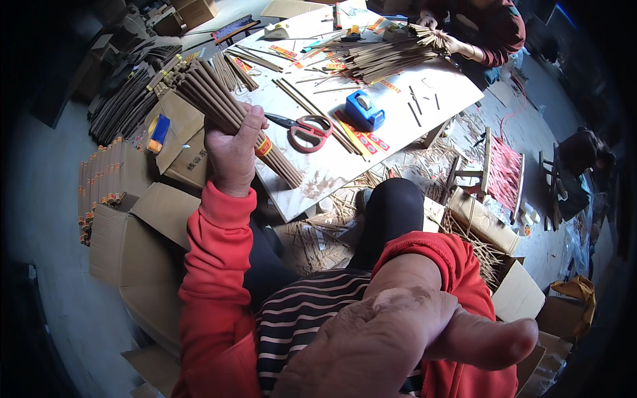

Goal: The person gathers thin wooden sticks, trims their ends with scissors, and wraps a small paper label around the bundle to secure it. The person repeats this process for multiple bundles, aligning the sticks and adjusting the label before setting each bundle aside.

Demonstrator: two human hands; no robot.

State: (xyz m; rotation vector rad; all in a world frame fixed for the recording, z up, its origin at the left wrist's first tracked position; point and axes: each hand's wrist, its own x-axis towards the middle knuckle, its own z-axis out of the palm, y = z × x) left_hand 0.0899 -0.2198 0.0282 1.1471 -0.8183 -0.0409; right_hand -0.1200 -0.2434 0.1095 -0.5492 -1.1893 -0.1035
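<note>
the left hand (pixel 232 149) is closed firmly around a bundle of brown sticks (pixel 213 99), gripping it near its middle with the thumb laid across the top. the bundle slants from upper left to lower right; a red-and-yellow paper band (pixel 263 146) circles it just below the thumb, and its lower end is over the near corner of the white tabletop (pixel 438 79), though whether it touches cannot be told. the right hand (pixel 391 331) is close to the camera, thumb pointing right; its fingers are cut off, so i cannot tell what its grip is.

red-handled scissors (pixel 297 123) lie with their blades pointing at the left thumb. beyond them are red-and-yellow labels (pixel 376 141), a blue tape dispenser (pixel 365 111) and a loose heap of sticks (pixel 385 64), where a co-worker's hand (pixel 454 45) holds some ends. an open cardboard box (pixel 147 245) stands beside the left sleeve.
</note>
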